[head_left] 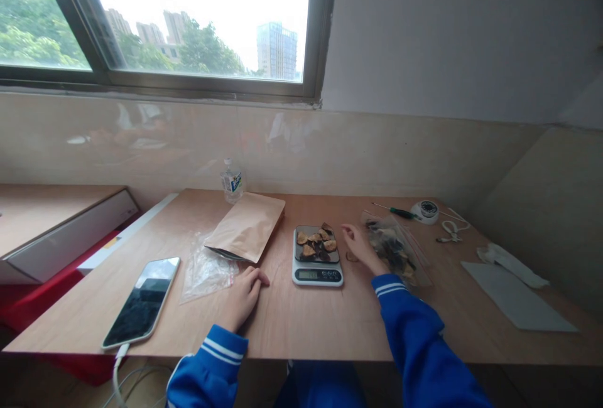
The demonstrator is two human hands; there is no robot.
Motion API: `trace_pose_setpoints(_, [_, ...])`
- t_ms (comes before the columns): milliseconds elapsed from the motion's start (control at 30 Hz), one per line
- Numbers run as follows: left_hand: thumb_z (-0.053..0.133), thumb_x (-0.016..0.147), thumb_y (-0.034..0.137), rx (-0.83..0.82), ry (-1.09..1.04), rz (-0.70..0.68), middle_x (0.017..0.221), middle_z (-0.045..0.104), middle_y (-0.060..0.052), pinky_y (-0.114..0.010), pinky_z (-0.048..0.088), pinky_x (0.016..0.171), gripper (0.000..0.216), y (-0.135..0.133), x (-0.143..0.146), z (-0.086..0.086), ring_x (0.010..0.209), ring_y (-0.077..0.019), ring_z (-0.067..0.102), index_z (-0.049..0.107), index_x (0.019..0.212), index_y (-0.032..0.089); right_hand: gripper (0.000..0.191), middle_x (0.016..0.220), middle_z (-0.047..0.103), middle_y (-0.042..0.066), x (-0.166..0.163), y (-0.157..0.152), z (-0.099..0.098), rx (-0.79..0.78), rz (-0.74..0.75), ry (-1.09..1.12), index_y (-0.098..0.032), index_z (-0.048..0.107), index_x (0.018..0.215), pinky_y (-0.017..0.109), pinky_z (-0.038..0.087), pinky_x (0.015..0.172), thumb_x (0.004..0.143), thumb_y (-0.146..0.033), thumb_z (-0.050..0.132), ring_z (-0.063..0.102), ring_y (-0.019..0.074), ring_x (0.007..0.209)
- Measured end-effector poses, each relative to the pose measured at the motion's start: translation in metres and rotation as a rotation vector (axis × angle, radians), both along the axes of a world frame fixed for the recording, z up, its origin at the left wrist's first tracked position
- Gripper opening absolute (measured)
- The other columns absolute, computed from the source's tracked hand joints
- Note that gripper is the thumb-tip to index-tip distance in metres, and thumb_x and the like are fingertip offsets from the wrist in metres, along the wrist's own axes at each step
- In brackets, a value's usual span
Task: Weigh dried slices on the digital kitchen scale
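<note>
Dried slices piled on a little kitchen scale (317, 257), mid-desk.

Right hand (360, 247) sits loose and empty just right of the scale, fingers slightly curled, next to a clear bag of slices (396, 250). Left hand (244, 295) lies flat and relaxed on the desk (301, 326), near a brown paper pouch (247, 226) and empty plastic bag (205, 268). Phone (142, 300) at near left.

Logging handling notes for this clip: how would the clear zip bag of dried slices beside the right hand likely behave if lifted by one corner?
The clear zip bag looks thin and crinkled, so it would probably sag rather than hold shape. Its dark dried slices lie loose inside and would likely slide toward the low end. It probably feels light, as slices like those on the scale look thin and dry.
</note>
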State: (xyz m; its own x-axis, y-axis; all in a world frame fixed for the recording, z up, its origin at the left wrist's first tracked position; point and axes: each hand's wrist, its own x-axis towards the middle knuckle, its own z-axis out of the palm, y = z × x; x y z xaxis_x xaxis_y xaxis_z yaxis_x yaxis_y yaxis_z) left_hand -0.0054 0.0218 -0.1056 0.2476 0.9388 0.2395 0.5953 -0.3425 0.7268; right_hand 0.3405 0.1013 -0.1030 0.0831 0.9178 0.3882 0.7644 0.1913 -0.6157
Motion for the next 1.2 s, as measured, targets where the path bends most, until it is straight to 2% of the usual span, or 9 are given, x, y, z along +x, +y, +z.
trace_pose_setpoints(100, [0.035,0.082,0.021,0.007,-0.006,0.006,0.078,0.057,-0.004,-0.034,0.044,0.078,0.026,0.001,0.000,-0.001,0.079,-0.0187,0.057,0.059,0.070,0.019,0.029,0.102,0.061,0.010,0.007,-0.016,-0.007,-0.027,0.034,-0.026,-0.016,0.061,0.104,0.034,0.046,0.085,0.085,-0.022,0.041,0.058,0.0184,0.091])
trace_pose_setpoints(200, [0.036,0.082,0.021,0.007,-0.007,0.006,0.078,0.058,-0.004,-0.033,0.044,0.077,0.026,0.001,0.000,0.000,0.079,-0.0185,0.057,0.059,0.070,0.019,0.028,0.107,0.058,0.011,0.007,-0.031,-0.007,-0.051,0.090,-0.079,-0.016,0.061,0.105,0.033,0.045,0.088,0.085,-0.020,0.042,0.056,0.0190,0.099])
trace_pose_setpoints(367, [0.036,0.081,0.022,0.016,-0.012,0.009,0.077,0.058,-0.004,-0.034,0.044,0.077,0.026,-0.001,0.001,0.002,0.078,-0.0186,0.057,0.059,0.069,0.019,0.022,0.100,0.058,0.012,0.006,-0.049,-0.005,-0.161,0.149,-0.246,-0.015,0.063,0.098,0.035,0.042,0.091,0.079,-0.016,0.052,0.054,0.0220,0.100])
trace_pose_setpoints(500, [0.036,0.081,0.021,0.009,-0.014,0.010,0.077,0.058,-0.004,-0.034,0.045,0.077,0.026,-0.001,0.001,0.002,0.079,-0.0190,0.057,0.059,0.069,0.019,0.021,0.097,0.060,0.010,0.009,-0.055,-0.006,-0.161,0.145,-0.212,-0.016,0.063,0.093,0.034,0.044,0.087,0.078,-0.010,0.049,0.057,0.0208,0.095])
trace_pose_setpoints(600, [0.035,0.082,0.020,0.002,-0.010,0.003,0.078,0.057,-0.005,-0.034,0.044,0.077,0.027,-0.001,0.001,0.002,0.078,-0.0190,0.056,0.059,0.070,0.019,0.023,0.095,0.062,0.009,0.003,-0.049,0.004,-0.143,0.119,-0.131,-0.016,0.061,0.095,0.033,0.046,0.082,0.075,-0.009,0.050,0.058,0.0201,0.090])
trace_pose_setpoints(733, [0.036,0.081,0.020,0.008,-0.013,0.010,0.077,0.058,-0.004,-0.034,0.044,0.077,0.026,0.000,0.000,0.001,0.078,-0.0190,0.056,0.059,0.069,0.019,0.025,0.096,0.062,0.007,-0.026,-0.026,0.032,-0.022,0.093,-0.001,-0.018,0.059,0.101,0.029,0.047,0.076,0.077,-0.017,0.051,0.059,0.0164,0.083])
trace_pose_setpoints(867, [0.036,0.081,0.020,-0.001,-0.021,0.008,0.077,0.058,-0.004,-0.034,0.044,0.077,0.026,0.000,0.000,0.001,0.078,-0.0189,0.057,0.059,0.069,0.019,0.026,0.092,0.062,0.004,-0.061,0.001,0.052,0.000,0.213,-0.017,-0.018,0.058,0.102,0.028,0.047,0.076,0.076,-0.018,0.054,0.058,0.0143,0.081])
trace_pose_setpoints(1033, [0.035,0.081,0.021,-0.016,-0.034,0.006,0.077,0.058,-0.004,-0.034,0.044,0.077,0.026,0.001,0.000,0.001,0.078,-0.0190,0.057,0.059,0.069,0.019,0.021,0.096,0.061,0.007,-0.073,0.017,0.044,-0.015,0.235,-0.107,-0.017,0.060,0.099,0.032,0.045,0.084,0.080,-0.019,0.052,0.056,0.0172,0.092])
trace_pose_setpoints(1200, [0.035,0.082,0.020,-0.037,-0.039,0.005,0.078,0.058,-0.004,-0.034,0.044,0.077,0.025,0.002,0.000,0.000,0.079,-0.0191,0.057,0.058,0.070,0.019,0.028,0.107,0.061,0.011,-0.058,0.019,0.028,0.033,0.179,-0.105,-0.017,0.062,0.097,0.033,0.040,0.094,0.091,-0.026,0.036,0.054,0.0184,0.103])
